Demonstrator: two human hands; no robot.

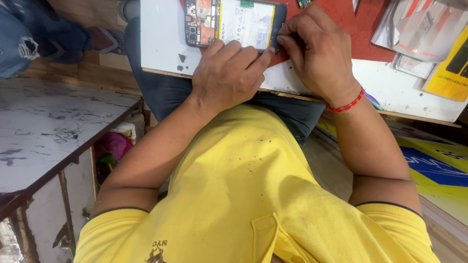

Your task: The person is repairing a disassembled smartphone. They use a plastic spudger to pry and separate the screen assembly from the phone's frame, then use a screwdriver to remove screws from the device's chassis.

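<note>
**Both hands on the opened phone at the board's near edge**

Nearest you, your left hand point(229, 73) rests over the near edge of the white work board point(161, 44) on your lap, fingers curled together, the fingertips pressing on the lower long side of the opened phone point(234, 24). Your right hand point(319, 51), red thread band point(347, 103) at the wrist, has its fingertips bunched against the phone's right end; whether they pinch a small part or only the frame, you cannot tell from here.

The phone lies back-off across the board's far part, partly on the red mat point(363, 29), its white battery point(246, 23) and circuit board point(199, 22) exposed.

Farther right, plastic packets point(419, 29) and a yellow box point(451, 68) crowd the board's right corner.

Likely risks: the board balances on your knees, so a hard push at the phone's end could slide the phone or tip the board. A slipping fingertip could gouge the battery or snag a connector. Loose parts could roll off the near edge onto your lap.
</note>
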